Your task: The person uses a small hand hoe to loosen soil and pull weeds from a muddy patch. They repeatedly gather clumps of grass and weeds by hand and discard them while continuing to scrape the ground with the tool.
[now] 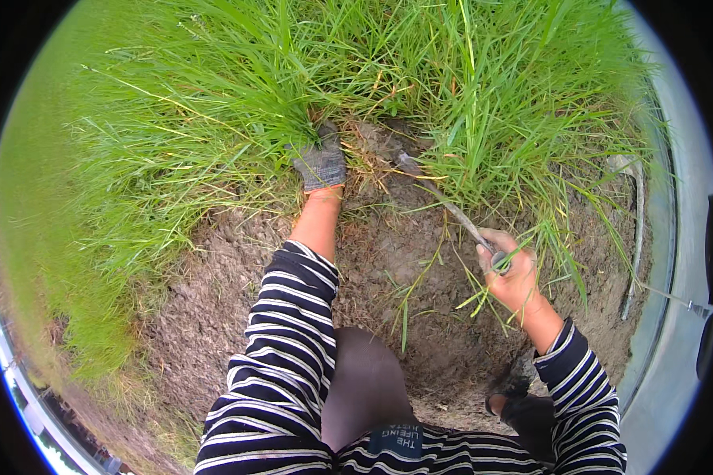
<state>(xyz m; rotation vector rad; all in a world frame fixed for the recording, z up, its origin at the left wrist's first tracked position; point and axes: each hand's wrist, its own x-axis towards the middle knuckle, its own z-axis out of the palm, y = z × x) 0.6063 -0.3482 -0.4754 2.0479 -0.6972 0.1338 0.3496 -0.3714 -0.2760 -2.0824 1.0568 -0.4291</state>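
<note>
My left hand (321, 161), in a grey knit glove with an orange cuff edge, closes around the base of a clump of green grass (291, 122). Its fingertips are hidden among the blades. Bare, my right hand (511, 270) grips the round handle end of a long, thin metal hand tool (454, 208). The tool slants away from me to the left, and its far end rests at the loosened soil (386, 142) just right of the gloved hand. Whether that tip is buried is hard to see. Some loose grass stems (407, 303) hang or lie below the tool.
Tall grass (499, 77) borders the bare brown soil (214, 291) ahead and to the left. On the right, another long-handled tool (639, 225) lies near a smooth grey-blue surface (659, 356). My knee (365, 380) is bent close below my left forearm.
</note>
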